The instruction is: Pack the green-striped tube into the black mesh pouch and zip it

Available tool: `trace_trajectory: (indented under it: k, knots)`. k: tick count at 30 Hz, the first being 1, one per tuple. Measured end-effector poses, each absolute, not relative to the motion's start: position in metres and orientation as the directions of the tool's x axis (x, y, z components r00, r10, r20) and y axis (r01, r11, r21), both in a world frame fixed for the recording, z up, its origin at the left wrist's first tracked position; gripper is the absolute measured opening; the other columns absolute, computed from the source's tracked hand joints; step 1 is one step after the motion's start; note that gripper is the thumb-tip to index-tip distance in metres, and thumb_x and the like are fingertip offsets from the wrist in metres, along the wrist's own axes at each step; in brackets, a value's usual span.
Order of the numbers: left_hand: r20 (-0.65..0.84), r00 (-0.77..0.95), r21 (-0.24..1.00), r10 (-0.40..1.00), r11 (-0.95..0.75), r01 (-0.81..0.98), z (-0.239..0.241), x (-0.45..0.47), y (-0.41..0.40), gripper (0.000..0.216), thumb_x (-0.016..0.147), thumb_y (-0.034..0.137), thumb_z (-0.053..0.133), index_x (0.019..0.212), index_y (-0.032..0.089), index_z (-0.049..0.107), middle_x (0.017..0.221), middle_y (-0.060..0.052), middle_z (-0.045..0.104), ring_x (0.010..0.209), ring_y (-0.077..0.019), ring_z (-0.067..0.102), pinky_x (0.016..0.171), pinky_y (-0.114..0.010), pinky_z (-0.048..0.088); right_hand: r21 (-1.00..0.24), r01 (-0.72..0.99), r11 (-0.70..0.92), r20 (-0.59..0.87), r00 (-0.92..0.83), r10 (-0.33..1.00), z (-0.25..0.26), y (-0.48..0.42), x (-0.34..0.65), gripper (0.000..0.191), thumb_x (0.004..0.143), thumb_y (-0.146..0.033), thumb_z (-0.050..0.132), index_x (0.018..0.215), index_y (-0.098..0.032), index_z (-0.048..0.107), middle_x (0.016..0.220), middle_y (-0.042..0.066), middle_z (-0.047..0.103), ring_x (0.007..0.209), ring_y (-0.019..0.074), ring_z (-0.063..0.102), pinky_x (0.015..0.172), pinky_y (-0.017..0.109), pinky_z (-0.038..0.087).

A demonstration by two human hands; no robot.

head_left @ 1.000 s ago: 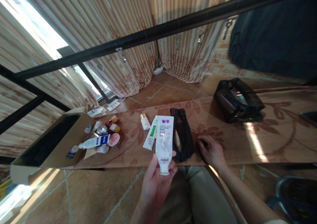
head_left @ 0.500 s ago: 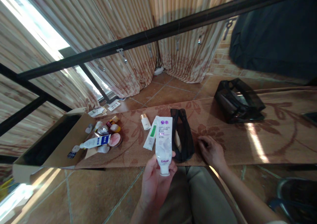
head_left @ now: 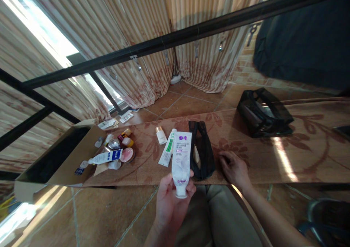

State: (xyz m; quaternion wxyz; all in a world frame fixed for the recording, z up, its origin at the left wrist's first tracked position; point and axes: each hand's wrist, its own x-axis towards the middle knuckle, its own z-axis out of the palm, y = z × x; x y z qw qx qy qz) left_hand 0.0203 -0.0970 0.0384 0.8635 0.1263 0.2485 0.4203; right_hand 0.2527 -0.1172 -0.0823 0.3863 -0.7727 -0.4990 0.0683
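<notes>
My left hand (head_left: pixel 172 199) is closed around the capped end of a white squeeze tube (head_left: pixel 181 157) with purple lettering. The tube points away from me, its white cap toward my body. Just behind it on the cloth lie a white and green tube (head_left: pixel 167 150) and a small white bottle with a gold cap (head_left: pixel 161 135). To the right of the held tube is a black mesh pouch (head_left: pixel 203 152) with a beige item visible in its opening. My right hand (head_left: pixel 235 168) rests on the cloth beside the pouch, fingers loosely bent, thumb apart, holding nothing visible.
A brown patterned cloth (head_left: pixel 317 145) covers the long surface. At the left, an open cardboard box (head_left: pixel 73 152) adjoins several jars, bottles and a blue-white tube (head_left: pixel 106 156). A black see-through bag (head_left: pixel 264 112) stands at the right. A dark rail (head_left: pixel 175 39) crosses before the curtains.
The white tube and my left hand have shifted very slightly toward me. My right hand stays resting on the cloth, and the other items have not moved.
</notes>
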Motion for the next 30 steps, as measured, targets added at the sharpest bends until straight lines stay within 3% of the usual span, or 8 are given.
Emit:
trace_trajectory:
  k: [30]
  knots:
    - [-0.319, 0.51, 0.479, 0.799, 0.6, -0.641, 0.0422, 0.02, -0.0977, 0.03, 0.079, 0.031, 0.05, 0.095, 0.01, 0.064, 0.087, -0.012, 0.06, 0.059, -0.0116, 0.044, 0.059, -0.027, 0.035, -0.656, 0.728, -0.196, 0.284, 0.48, 0.83, -0.0825, -0.117, 0.2529, 0.025, 0.085, -0.032, 0.044, 0.091, -0.02, 0.065, 0.092, 0.005, 0.066, 0.082, 0.0186, 0.062, 0.074, 0.031, 0.047]
